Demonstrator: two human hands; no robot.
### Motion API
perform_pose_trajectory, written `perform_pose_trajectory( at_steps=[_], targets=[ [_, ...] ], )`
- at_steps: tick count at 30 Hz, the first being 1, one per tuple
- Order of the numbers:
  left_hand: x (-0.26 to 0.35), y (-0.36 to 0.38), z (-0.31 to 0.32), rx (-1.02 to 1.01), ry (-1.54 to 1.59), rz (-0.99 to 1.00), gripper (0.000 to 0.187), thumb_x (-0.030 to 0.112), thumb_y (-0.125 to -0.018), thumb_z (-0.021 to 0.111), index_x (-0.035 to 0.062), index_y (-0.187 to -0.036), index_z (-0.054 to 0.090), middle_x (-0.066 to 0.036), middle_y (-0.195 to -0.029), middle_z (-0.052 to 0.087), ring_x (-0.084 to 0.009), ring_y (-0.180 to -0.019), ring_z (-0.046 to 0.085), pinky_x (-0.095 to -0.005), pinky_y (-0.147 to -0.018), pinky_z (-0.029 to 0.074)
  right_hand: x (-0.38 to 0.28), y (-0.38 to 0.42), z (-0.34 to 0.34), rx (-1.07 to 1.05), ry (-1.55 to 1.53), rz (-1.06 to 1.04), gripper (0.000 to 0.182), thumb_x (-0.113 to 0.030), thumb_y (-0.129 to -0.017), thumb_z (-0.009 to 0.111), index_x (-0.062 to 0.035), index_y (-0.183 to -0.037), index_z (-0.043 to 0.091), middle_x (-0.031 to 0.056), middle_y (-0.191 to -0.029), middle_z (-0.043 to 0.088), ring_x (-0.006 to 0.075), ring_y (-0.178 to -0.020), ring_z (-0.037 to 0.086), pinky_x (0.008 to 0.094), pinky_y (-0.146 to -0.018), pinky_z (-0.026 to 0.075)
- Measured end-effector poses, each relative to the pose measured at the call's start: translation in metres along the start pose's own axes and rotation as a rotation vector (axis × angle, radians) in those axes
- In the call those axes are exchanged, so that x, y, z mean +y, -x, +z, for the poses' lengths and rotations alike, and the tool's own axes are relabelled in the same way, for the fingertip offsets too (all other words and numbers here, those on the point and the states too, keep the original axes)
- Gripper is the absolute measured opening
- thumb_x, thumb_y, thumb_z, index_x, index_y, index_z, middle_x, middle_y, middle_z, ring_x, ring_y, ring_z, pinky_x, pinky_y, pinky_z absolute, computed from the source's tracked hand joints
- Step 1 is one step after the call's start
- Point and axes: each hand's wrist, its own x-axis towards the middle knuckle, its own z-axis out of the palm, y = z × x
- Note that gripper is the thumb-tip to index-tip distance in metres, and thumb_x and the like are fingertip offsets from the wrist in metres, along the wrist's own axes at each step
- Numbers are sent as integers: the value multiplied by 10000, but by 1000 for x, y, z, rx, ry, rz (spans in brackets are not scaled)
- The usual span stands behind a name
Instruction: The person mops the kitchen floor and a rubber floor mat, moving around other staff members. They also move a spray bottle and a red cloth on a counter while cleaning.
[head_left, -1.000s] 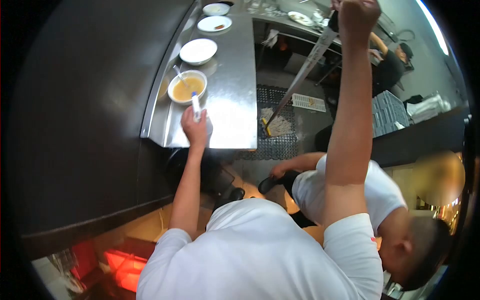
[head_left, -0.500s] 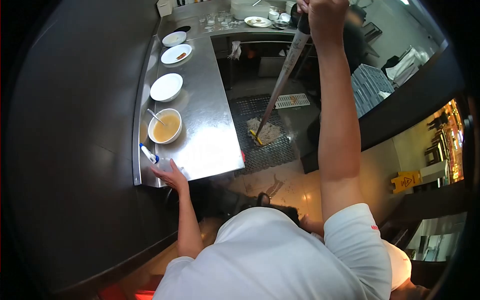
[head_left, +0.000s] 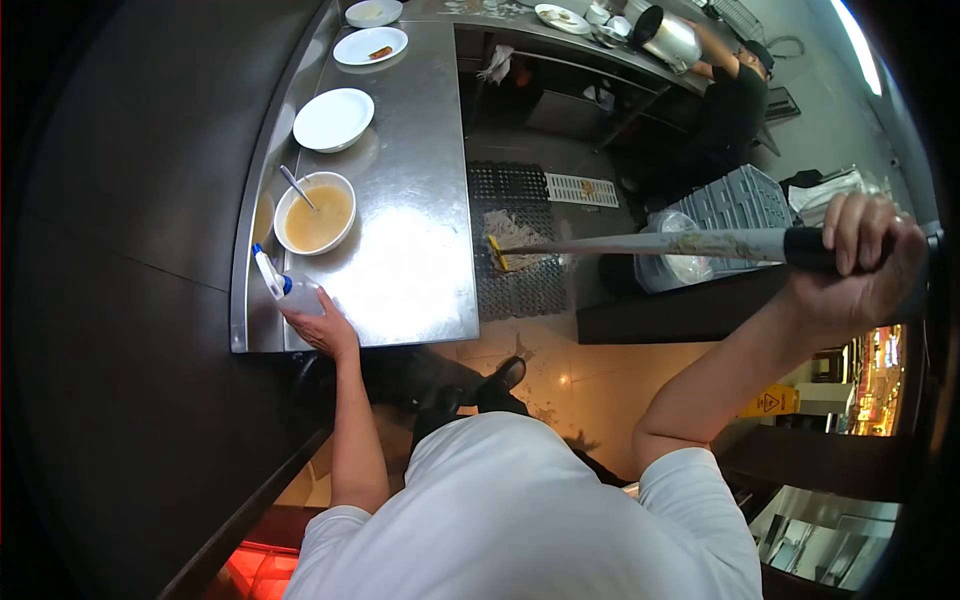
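Observation:
My right hand (head_left: pixel 865 255) is out to the right, closed round the black grip of a mop (head_left: pixel 640 245). Its pale pole runs leftward, nearly level in the view, down to a yellow clamp and a greyish string head on the perforated black floor mat (head_left: pixel 520 290). At the near left corner of the steel counter (head_left: pixel 410 200), my left hand (head_left: pixel 325 325) curls round the lower body of a clear spray bottle (head_left: pixel 300 293) with a white and blue trigger head. Just beyond it stands a white bowl of brownish soup (head_left: pixel 318 218) with a spoon in it.
White dishes (head_left: pixel 335 118) line the counter's left side; one plate (head_left: pixel 370 46) holds food scraps. A co-worker in black (head_left: pixel 725 110) handles a metal pot (head_left: pixel 668 38) at the back. Grey crates (head_left: pixel 735 205) stand right, with a yellow floor sign (head_left: pixel 770 402) nearer.
My right hand has swung down and right with the mop handle, from steep to nearly level. My left hand closes more round the bottle. The view has shifted; the co-worker and pot show more.

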Motion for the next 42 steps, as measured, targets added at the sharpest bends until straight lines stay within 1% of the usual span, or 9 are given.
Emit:
perform_pose_trajectory(
  at_steps=[6, 10, 17, 21, 25, 30, 33, 38, 42],
  targets=[
    [10, -1, -4, -8, 5, -42, 838, 364, -875, 696, -79, -1447, 274, -297, -1402, 448, -446, -1248, 483, -482, -1057, 382, -4, 3, -28, 19, 4, -50, 240, -255, -1019, 491, -44, -985, 602, -10, -636, 400, 60, -469, 361, 218, -473, 323],
    [10, 2, -2, 35, 8, -4, 821, 336, -872, 701, -83, -1442, 284, -303, -1393, 455, -447, -1237, 491, -474, -1047, 393, -11, 10, -54, 6, -1, -80, 244, -254, -1037, 446, -49, -1012, 576, -12, -637, 394, 54, -466, 358, 210, -467, 327],
    [-4, 4, 9, 73, -42, 46, 801, 361, -885, 680, -76, -1438, 301, -301, -1402, 447, -444, -1251, 478, -473, -1057, 382, -32, 28, -92, 9, -36, -111, 245, -261, -1046, 428, -54, -1030, 557, -13, -649, 399, 47, -459, 352, 201, -457, 334],
    [-2, 9, 9, 75, -62, 30, 807, 409, -898, 649, -76, -1441, 299, -304, -1415, 427, -435, -1285, 447, -471, -1086, 353, -43, 41, -110, 59, -48, -139, 272, -324, -1051, 421, -64, -1020, 496, -7, -654, 416, 47, -458, 355, 199, -451, 337],
    [-6, 10, 14, 69, -115, 14, 811, 432, -911, 624, -78, -1444, 288, -296, -1438, 397, -428, -1322, 409, -468, -1113, 333, -64, 59, -132, 53, -36, -119, 283, -351, -1025, 487, -71, -993, 467, 1, -647, 432, 69, -452, 408, 216, -441, 369],
    [19, 39, 11, 98, -170, -21, 766, 234, -872, 671, -40, -1463, 269, -279, -1441, 397, -410, -1324, 413, -467, -1120, 332, -83, 85, -154, 170, -59, -155, 311, -345, -966, 607, -82, -944, 443, 13, -642, 479, 86, -437, 462, 232, -418, 424],
    [12, 46, 19, 170, -310, 28, 772, 254, -861, 681, -29, -1461, 286, -263, -1431, 417, -399, -1312, 431, -462, -1116, 342, -93, 101, -174, 192, -63, -188, 302, -330, -957, 626, -88, -933, 448, 15, -640, 484, 94, -438, 472, 224, -420, 425],
    [15, 42, 16, 102, -285, -24, 736, 259, -849, 673, -21, -1441, 337, -246, -1415, 448, -386, -1299, 452, -456, -1108, 351, -108, 118, -189, 229, -50, -150, 299, -290, -901, 709, -112, -888, 469, 9, -649, 506, 100, -474, 523, 210, -451, 445],
    [-1, 39, 23, 160, -331, 39, 705, 256, -841, 661, -25, -1419, 371, -243, -1391, 475, -387, -1286, 466, -460, -1101, 352, -106, 120, -185, 269, -71, -228, 258, -294, -912, 682, -78, -871, 548, -1, -624, 494, 53, -463, 497, 186, -462, 437]
  ],
)
